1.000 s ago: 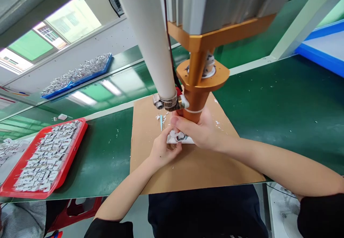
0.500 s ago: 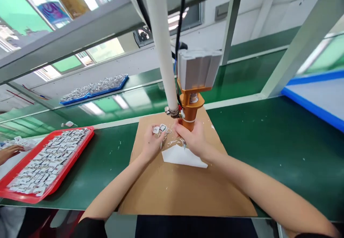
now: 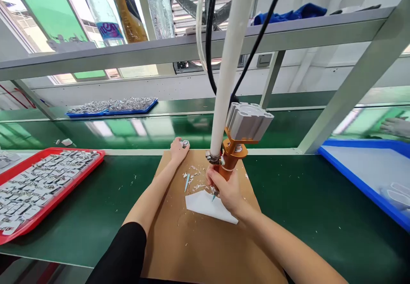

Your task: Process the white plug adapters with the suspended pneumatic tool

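Observation:
My left hand (image 3: 179, 151) is closed around a small white piece (image 3: 185, 144) with a dark inset, at the far edge of the cardboard sheet (image 3: 198, 245). My right hand (image 3: 226, 185) grips the orange lower body of a dispensing gun (image 3: 232, 161) with a grey metal block on top. Its pale blue tip (image 3: 214, 196) points down over a white paper sheet (image 3: 209, 207). Between my hands, a thin light-blue pointed tool (image 3: 187, 182) lies on the cardboard among white scraps (image 3: 198, 185). My fingers partly hide the white piece.
A red tray (image 3: 68, 185) of white pieces stands left on the green bench (image 3: 124, 198). A blue tray (image 3: 355, 179) is at right. A white hose (image 3: 229, 66) and black cables run up from the gun. Behind, a blue tray (image 3: 128, 112) holds metal parts.
My left hand has moved away from me, from beside the gun's tip to the cardboard's far edge. The pointed tool now lies uncovered. My right hand keeps its grip; the view has tilted up.

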### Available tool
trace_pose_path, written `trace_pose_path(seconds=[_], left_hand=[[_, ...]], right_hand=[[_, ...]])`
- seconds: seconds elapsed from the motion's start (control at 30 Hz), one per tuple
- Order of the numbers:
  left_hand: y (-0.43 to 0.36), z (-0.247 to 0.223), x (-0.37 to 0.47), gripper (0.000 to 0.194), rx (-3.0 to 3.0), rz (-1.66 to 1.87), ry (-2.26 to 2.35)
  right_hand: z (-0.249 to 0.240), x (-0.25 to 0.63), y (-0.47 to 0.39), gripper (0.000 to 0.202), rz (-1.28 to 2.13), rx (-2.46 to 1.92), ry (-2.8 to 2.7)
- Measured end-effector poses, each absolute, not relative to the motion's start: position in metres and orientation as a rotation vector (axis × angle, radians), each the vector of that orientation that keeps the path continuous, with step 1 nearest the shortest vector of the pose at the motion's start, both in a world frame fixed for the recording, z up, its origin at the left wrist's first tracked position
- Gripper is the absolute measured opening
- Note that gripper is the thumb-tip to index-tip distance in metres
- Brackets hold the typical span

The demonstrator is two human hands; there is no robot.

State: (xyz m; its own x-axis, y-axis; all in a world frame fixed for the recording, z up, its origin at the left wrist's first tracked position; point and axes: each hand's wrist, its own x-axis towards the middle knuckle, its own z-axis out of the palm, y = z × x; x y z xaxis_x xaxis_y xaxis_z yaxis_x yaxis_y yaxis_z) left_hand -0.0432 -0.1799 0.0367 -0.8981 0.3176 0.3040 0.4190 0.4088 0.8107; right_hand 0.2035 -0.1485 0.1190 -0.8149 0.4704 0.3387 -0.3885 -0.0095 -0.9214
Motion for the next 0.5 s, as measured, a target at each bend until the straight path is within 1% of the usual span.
trace_pose_path(seconds=[0.1, 0.13, 0.23, 0.27, 0.37, 0.4, 0.43, 0.5], left_hand=[[-0.187, 0.032, -0.042, 0.039, -0.607, -1.575, -2.428], [-0.189, 0.033, -0.041, 0.035, -0.616, -1.602, -2.387], [-0.190, 0.048, -0.038, 0.016, -0.733, -1.715, -2.311], [-0.191, 0.058, -0.037, 0.013, -0.792, -1.761, -2.297], [-0.208, 0.104, -0.025, 0.013, -0.990, -1.922, -2.219], [-0.220, 0.121, -0.016, 0.014, -1.178, -2.044, -2.084], [-0.235, 0.138, -0.004, 0.017, -1.405, -2.108, -1.971], [-0.268, 0.163, 0.027, 0.026, -1.731, -2.082, -1.891]], right_hand=[[0.120, 0.203, -0.149, 0.019, 1.911, -0.100, -1.629], [0.120, 0.203, -0.149, 0.019, 1.905, -0.109, -1.616], [0.121, 0.201, -0.145, 0.020, 1.853, -0.119, -1.627], [0.122, 0.201, -0.143, 0.020, 1.839, -0.121, -1.636], [0.122, 0.198, -0.138, 0.020, 1.804, -0.106, -1.654], [0.122, 0.197, -0.136, 0.019, 1.793, -0.099, -1.641], [0.121, 0.196, -0.135, 0.018, 1.781, -0.094, -1.618], [0.121, 0.195, -0.135, 0.016, 1.759, -0.090, -1.570]])
